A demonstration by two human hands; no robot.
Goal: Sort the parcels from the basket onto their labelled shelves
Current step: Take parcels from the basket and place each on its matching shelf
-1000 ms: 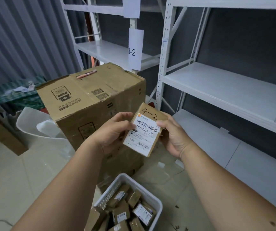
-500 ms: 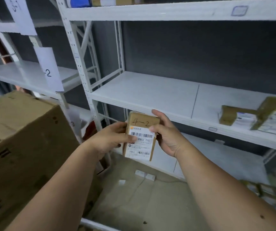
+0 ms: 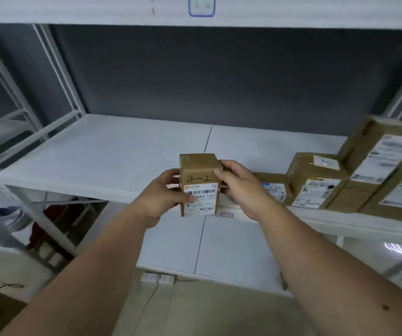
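Taped cardboard parcels point(image 3: 316, 181) crowd the right of the white middle shelf point(image 3: 103, 151), while before its front edge the left hand point(image 3: 162, 197) and right hand point(image 3: 240, 186) grip an upright small box point(image 3: 198, 183), long axis vertical, label facing the camera, handwritten "4-2".

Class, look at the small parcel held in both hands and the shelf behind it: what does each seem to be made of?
Small parcel: brown corrugated cardboard, matte, with a glossy white paper label; its creased edges suggest this.
Shelf: probably white-painted metal, smooth and faintly sheened, with a thin seam between panels.
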